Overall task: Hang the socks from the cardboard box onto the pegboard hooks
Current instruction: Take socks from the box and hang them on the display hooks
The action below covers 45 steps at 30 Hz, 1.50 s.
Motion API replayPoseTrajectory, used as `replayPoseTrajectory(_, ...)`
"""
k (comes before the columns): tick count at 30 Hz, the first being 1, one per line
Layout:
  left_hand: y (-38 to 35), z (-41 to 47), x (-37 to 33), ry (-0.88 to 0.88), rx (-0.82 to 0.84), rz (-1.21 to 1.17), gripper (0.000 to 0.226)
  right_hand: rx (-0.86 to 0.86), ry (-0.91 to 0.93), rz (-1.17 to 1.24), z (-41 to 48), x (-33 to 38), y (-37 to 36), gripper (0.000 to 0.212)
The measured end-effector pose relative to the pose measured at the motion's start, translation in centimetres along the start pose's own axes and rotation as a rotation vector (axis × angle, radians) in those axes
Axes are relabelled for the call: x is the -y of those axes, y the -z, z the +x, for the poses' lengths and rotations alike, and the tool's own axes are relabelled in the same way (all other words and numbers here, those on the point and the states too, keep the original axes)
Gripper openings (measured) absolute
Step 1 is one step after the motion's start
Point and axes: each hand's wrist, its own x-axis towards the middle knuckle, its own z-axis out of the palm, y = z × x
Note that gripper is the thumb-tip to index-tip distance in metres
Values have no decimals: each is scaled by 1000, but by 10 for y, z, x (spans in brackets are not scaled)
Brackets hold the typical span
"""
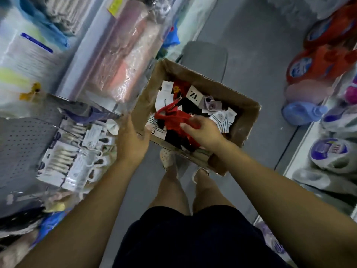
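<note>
Now, right hand (202,134): its fingers (186,129) were curled round the red socks (173,117), grasping them just over the heap.
Left hand (131,140): its fingers (125,122) looked nearly straight and released, lying against the outer wall of the cardboard box (249,113) and holding nothing.
Red socks: partly raised, with one end stretched away from the right fingers toward the far side. The lower part touched the socks beneath.
Step in hand: I judged it to be picking one pair out of the box.
How to do it well: lift the pair straight up and slowly, so that it does not drag its neighbours. The left fingers could steady the box wall. Whether this pair had a hanger could not be seen, so the top should be found before going to a hook.
Box contents: black socks (173,138) directly under the right fingers, striped white socks (222,120) just beside them on the far side, lilac socks (210,104) and a white card label (195,94) beyond.
Pegboard (19,136): well to the outer side of the left fingers, with sock packs (77,151) hanging between it and those fingers.
</note>
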Motion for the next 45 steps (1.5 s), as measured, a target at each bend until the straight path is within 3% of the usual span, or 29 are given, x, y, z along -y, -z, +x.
replayPoseTrajectory(3, -5, 3, 5, -5, -41, -16, 73, -8, -13, 20, 47, 16, -28, 56)
replayPoseTrajectory(7, -4, 8, 12, -38, -109, -20, 52, -8, 3, -268, 99, 20, -68, 78)
replayPoseTrajectory(11, -1, 19, 9, -14, -145, -51, 36, -146, 28, -421, 116, 1, -76, 32)
replayPoseTrajectory(14, 0, 22, 2, -3, -187, -128, 30, -192, 98, -92, 101, -2, -63, 16)
replayPoseTrajectory(17, 3, 15, -14, -92, -243, -241, 31, -65, 129, 298, 63, 14, -39, 16)
replayPoseTrajectory(19, 9, 12, -35, 24, -82, -441, 35, 17, 145, 441, 34, 27, -21, 16)
replayPoseTrajectory(24, 7, 30, -70, 477, 470, -1042, 74, 138, 108, 596, -27, 43, 6, 11)
replayPoseTrajectory(27, 1, 35, -80, 582, 680, -1048, 49, 172, 22, 597, -41, 33, 4, 9)
replayPoseTrajectory(29, -8, 36, -82, 567, 653, -973, 32, 175, -32, 563, -44, 25, 6, 11)
replayPoseTrajectory(31, -20, 37, -78, 519, 532, -966, 35, 132, -63, 506, -43, 21, 12, 19)
replayPoseTrajectory(33, -27, 39, -72, 491, 419, -1005, 42, -11, -88, 487, -33, 14, 17, 23)
replayPoseTrajectory(37, -33, 41, -63, 421, 363, -1092, 51, -318, -249, 591, 27, -18, 23, 29)
replayPoseTrajectory(42, -43, 47, -50, 363, 320, -1031, 40, -108, -639, 1264, 128, -30, 12, 59)
replayPoseTrajectory(45, -45, 51, -46, 341, 283, -1046, 36, -139, -707, 1328, 160, -24, 2, 60)
